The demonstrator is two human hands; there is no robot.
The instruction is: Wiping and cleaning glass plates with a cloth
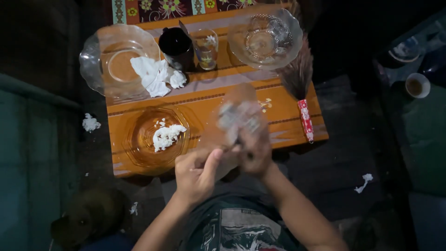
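At the lower middle of the frame the left hand (197, 174) curls around the near rim of a clear glass dish (232, 128), thumb pressed on top. The right hand (253, 153) is closed over something pale and crumpled on the dish, probably a tissue; motion blur hides what exactly. The dish is tilted, held over the near edge of the orange desk (288, 109).

Left of the hands an amber glass plate (155, 137) holds a wad of white tissue (167, 135). At upper left a large clear bowl (118, 60) has more crumpled tissue (153, 76) draped over its rim, beside a dark mug (176, 46) and a patterned drinking glass (206, 48). Another clear bowl (265, 39) sits at upper middle, with a feather duster (299, 88) along the right edge.

The risk, as I judge it, is the glass slipping: the dish hangs beyond the edge, gripped at one rim only, and a hard push could twist it loose onto the floor.
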